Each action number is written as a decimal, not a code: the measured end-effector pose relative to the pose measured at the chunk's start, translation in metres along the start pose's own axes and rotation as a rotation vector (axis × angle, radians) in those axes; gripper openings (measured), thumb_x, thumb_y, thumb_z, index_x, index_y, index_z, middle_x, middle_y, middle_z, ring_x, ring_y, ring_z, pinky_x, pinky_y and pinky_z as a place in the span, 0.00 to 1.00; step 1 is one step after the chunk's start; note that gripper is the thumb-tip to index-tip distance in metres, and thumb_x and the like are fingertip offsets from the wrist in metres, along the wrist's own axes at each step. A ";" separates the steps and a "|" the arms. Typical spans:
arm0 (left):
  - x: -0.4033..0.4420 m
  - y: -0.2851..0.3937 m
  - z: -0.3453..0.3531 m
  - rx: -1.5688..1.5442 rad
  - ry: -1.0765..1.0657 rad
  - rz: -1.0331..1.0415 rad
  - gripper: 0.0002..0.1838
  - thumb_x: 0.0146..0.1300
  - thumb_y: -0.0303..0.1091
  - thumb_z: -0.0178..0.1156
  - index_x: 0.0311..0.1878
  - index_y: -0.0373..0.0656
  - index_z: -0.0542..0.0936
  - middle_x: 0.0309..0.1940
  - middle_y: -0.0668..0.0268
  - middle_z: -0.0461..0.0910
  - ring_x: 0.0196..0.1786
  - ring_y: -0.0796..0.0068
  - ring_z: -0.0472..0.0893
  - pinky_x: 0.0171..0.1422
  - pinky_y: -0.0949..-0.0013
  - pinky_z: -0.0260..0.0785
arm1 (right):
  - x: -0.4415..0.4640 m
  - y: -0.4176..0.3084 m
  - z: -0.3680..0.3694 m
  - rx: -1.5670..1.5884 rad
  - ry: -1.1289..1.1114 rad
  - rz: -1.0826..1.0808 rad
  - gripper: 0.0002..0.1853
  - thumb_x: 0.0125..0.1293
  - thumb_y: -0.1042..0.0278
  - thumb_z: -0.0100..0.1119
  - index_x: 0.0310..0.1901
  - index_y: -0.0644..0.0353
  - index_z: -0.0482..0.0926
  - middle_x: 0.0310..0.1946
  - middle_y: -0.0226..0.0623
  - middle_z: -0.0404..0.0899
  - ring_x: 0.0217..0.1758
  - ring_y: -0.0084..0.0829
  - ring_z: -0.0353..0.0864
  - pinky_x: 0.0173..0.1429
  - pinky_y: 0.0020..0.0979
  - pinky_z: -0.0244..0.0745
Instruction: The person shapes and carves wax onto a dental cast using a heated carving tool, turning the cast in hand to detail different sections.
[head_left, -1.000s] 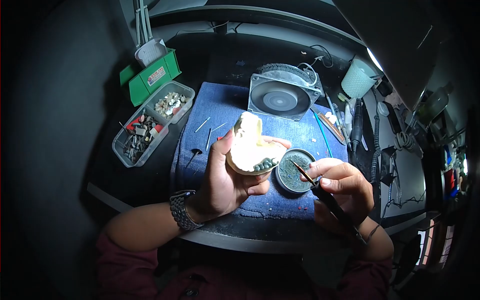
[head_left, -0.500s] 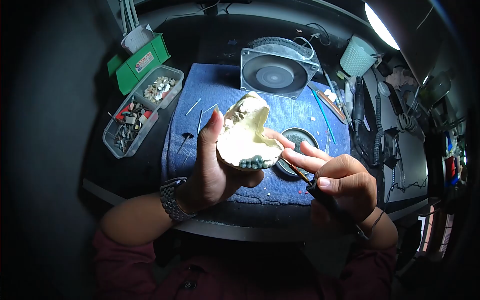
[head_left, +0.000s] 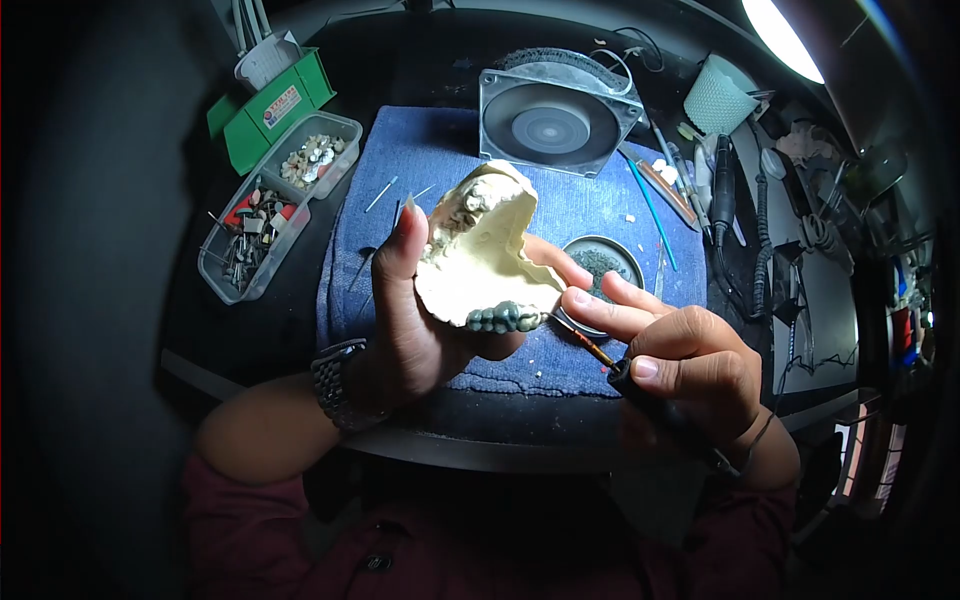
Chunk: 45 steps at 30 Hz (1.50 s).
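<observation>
My left hand (head_left: 408, 310) is closed around a cream plaster dental model (head_left: 480, 262), thumb up along its left side. Dark green wax teeth (head_left: 497, 318) line the model's near edge. In my right hand (head_left: 695, 360) is a black-handled electric wax knife (head_left: 648, 398), its cord trailing past the wrist. The slim coppery tip (head_left: 590, 345) reaches the model's edge just right of the green wax; whether it touches is too small to tell. My right fingertips are close to the model's right rim. Behind them a round tin (head_left: 638, 262) holds dark green wax shavings.
A blue towel (head_left: 400, 150) lies under the work. A fan (head_left: 550, 125) stands at its back edge. To the left are a clear divided box (head_left: 215, 275) of small burs and teeth and a green bin (head_left: 290, 105). Brushes, a corded handpiece (head_left: 722, 185) and a textured cup (head_left: 718, 95) line the right.
The dental model has shifted slightly left and tilted, showing more of its inside. The wax knife's tip stays at its edge beside the green wax. The whole view has moved a little.
</observation>
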<state>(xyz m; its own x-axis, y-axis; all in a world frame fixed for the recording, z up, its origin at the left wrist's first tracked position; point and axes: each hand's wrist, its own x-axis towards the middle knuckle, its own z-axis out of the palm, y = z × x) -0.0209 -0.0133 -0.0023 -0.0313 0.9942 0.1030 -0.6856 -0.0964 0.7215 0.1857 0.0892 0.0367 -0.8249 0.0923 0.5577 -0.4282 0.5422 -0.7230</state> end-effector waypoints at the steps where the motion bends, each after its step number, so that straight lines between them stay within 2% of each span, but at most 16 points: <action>1: 0.000 0.000 0.000 0.003 0.007 -0.001 0.58 0.56 0.82 0.17 0.47 0.29 0.75 0.40 0.53 0.79 0.22 0.77 0.71 0.22 0.78 0.61 | 0.000 0.000 0.000 -0.002 -0.002 -0.001 0.13 0.63 0.84 0.54 0.49 0.65 0.72 0.41 0.50 0.75 0.62 0.61 0.72 0.69 0.67 0.52; 6: 0.001 0.003 0.008 0.035 0.077 -0.016 0.58 0.56 0.81 0.17 0.46 0.30 0.76 0.39 0.54 0.80 0.22 0.78 0.72 0.21 0.79 0.61 | 0.001 0.000 0.000 -0.028 -0.006 -0.009 0.13 0.61 0.84 0.56 0.48 0.66 0.72 0.40 0.50 0.75 0.61 0.61 0.73 0.68 0.67 0.53; 9: 0.001 0.002 0.006 -0.029 0.036 -0.013 0.58 0.55 0.82 0.16 0.45 0.30 0.76 0.39 0.55 0.80 0.22 0.78 0.72 0.21 0.79 0.61 | 0.002 -0.002 0.000 -0.048 -0.006 -0.006 0.14 0.60 0.84 0.57 0.48 0.68 0.71 0.40 0.50 0.75 0.61 0.62 0.73 0.68 0.67 0.55; 18: 0.001 0.002 0.005 0.013 0.072 -0.022 0.59 0.55 0.83 0.18 0.45 0.31 0.76 0.40 0.55 0.80 0.25 0.76 0.77 0.23 0.79 0.67 | 0.003 0.000 0.000 -0.057 -0.012 -0.024 0.15 0.60 0.84 0.57 0.49 0.68 0.72 0.40 0.50 0.75 0.61 0.61 0.73 0.68 0.67 0.55; 27: 0.002 -0.001 -0.001 -0.027 -0.001 -0.018 0.59 0.55 0.83 0.17 0.45 0.30 0.77 0.40 0.55 0.80 0.25 0.77 0.76 0.22 0.79 0.64 | 0.002 0.003 0.001 -0.058 0.002 -0.050 0.14 0.60 0.84 0.57 0.49 0.69 0.72 0.41 0.51 0.76 0.60 0.61 0.74 0.68 0.65 0.56; 45: 0.001 0.003 0.006 -0.015 0.062 -0.047 0.59 0.54 0.83 0.17 0.44 0.31 0.77 0.38 0.57 0.80 0.22 0.78 0.73 0.21 0.79 0.62 | 0.001 0.002 -0.001 -0.028 -0.016 0.005 0.15 0.61 0.84 0.56 0.50 0.66 0.72 0.41 0.49 0.75 0.62 0.60 0.73 0.69 0.66 0.53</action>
<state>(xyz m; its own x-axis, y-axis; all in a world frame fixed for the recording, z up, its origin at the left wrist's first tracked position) -0.0188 -0.0126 0.0039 -0.0430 0.9987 0.0262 -0.6984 -0.0488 0.7140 0.1843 0.0907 0.0360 -0.8331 0.0820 0.5470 -0.4133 0.5651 -0.7141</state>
